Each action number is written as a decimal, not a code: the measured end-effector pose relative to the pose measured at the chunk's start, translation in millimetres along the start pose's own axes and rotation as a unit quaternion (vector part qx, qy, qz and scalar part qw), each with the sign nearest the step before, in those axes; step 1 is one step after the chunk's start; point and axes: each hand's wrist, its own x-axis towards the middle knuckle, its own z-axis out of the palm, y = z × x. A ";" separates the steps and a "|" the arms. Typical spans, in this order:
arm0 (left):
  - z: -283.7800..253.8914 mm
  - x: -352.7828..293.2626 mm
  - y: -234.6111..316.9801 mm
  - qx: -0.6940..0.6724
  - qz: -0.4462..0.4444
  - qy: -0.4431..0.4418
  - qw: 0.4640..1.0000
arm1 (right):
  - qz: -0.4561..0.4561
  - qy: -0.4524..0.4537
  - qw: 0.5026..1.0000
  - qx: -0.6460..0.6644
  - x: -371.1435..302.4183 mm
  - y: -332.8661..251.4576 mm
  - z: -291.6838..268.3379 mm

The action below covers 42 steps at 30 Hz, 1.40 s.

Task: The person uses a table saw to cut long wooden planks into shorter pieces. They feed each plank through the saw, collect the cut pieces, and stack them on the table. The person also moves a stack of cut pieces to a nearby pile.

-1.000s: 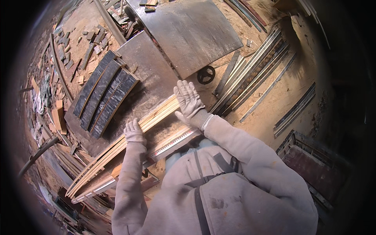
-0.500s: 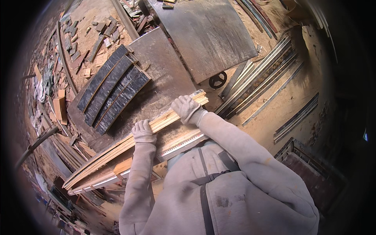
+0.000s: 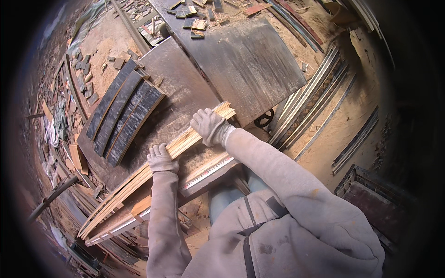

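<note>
A long bundle of thin pale wooden strips (image 3: 183, 142) lies slantwise along the near side of the metal worktable (image 3: 171, 69), fanning apart slightly toward its lower-left end. My gloved right hand (image 3: 209, 127) is closed over the bundle close to its upper-right end. Lower down, my gloved left hand (image 3: 161, 160) grips the same strips, fingers over the top and the thumb side hidden. A white ruler strip (image 3: 208, 173) with fine markings runs along the table's front edge, just below the bundle. Beyond my left hand rests a stack of dark-faced curved boards (image 3: 127, 113).
Small wood offcuts (image 3: 197, 25) lie on the far metal plate (image 3: 250, 65). A black handwheel (image 3: 264, 118) sits under its near corner. Long boards (image 3: 313, 95) lean on the right. Scrap wood covers the floor at left, near a curved metal bar (image 3: 53, 197).
The view has shifted, bringing more of the far plate and its offcuts into sight. Both hands keep their hold on the strips, which stay in nearly the same place on the table.
</note>
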 end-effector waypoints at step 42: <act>-53.0 186.7 -70.8 0.083 0.016 0.073 0.994 | -0.009 -0.058 0.996 -0.063 174.5 83.6 -46.7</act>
